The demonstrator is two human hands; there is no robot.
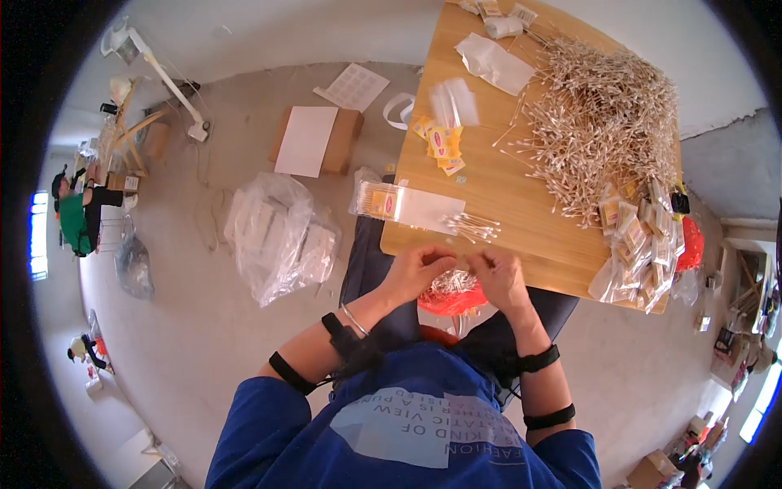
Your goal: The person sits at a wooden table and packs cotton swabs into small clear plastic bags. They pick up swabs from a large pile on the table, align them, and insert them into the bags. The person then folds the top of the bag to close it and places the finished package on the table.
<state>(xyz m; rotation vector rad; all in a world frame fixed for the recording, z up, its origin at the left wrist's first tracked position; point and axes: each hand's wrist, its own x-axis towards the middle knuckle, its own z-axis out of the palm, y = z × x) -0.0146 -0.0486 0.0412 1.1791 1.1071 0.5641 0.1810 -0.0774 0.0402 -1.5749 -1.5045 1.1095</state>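
Over my lap, just off the table's near edge, my left hand and my right hand face each other with a small gap between them. The fingers of both are pinched together; anything in them is too small to make out. Below the hands sits a red bag with cotton swabs in it, partly hidden by them. A small fan of loose cotton swabs lies on the table's near edge. Left of it, a clear pack of cotton swabs with a label rests beside a white sheet.
On the wooden table, a big heap of cotton swabs covers the far right. Filled packs pile up at its near right corner. Yellow labels lie leftward. Plastic bags and a cardboard box occupy the floor.
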